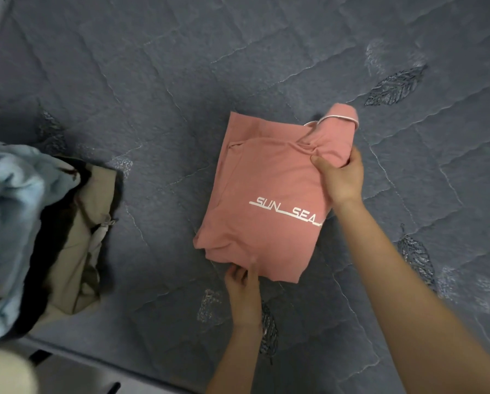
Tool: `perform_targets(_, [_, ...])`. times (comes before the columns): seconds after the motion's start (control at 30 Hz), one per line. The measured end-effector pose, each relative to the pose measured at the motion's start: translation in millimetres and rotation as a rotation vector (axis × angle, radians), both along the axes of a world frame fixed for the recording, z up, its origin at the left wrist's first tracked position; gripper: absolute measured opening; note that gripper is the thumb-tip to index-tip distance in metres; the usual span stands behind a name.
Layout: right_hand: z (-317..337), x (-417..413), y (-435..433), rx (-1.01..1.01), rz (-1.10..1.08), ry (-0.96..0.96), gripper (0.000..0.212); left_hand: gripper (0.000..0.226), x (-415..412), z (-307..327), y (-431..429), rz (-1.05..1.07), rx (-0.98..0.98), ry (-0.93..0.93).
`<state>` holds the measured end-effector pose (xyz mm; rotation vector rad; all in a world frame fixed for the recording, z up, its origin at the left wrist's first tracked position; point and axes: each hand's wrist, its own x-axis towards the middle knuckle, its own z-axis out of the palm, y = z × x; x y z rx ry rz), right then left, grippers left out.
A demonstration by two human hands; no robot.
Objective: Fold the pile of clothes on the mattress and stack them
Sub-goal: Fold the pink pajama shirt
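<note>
One pink shirt (266, 189) gripped between left hand (244, 291), right hand (341, 177)

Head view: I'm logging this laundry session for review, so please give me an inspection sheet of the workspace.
Surface: grey-blue quilted mattress with a leaf pattern, slightly wrinkled.
Job's things: pink shirt folded into a rectangle, "SUN SEA" print up, collar at far right; unfolded pile of clothes at left, with light blue, beige and dark pieces.
Clutter: nothing seen.
Hands: left hand pinches the shirt's near edge; right hand grips its fold below the collar.
Cables: nothing seen.
Surroundings: pale blurred shape at lower left, unidentifiable.
</note>
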<state>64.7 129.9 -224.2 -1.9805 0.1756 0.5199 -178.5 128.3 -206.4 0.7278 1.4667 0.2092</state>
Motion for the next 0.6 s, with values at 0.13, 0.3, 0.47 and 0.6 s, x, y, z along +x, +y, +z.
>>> perform_targets(0.13, [12.6, -13.6, -21.9, 0.124, -0.177, -0.017, 0.036, 0.057, 17.1, 8.5, 5.5, -0.062, 0.163, -0.01])
perform_targets(0.3, [26.3, -61.0, -91.4, 0.172, -0.471, -0.02, 0.034, 0.034, 3.9, 14.7, 39.1, -0.271, 0.374, -0.031])
perform_targets(0.47, [14.1, -110.0, -148.5, 0.117, -0.289, 0.316, 0.052, 0.03, -25.0, 8.3, 94.4, -0.316, 0.369, -0.05])
perform_targets(0.6, [10.7, -99.6, -151.4, -0.01, -0.188, 0.223, 0.088, 0.022, -25.9, -7.6, 107.6, -0.318, 0.251, -0.02])
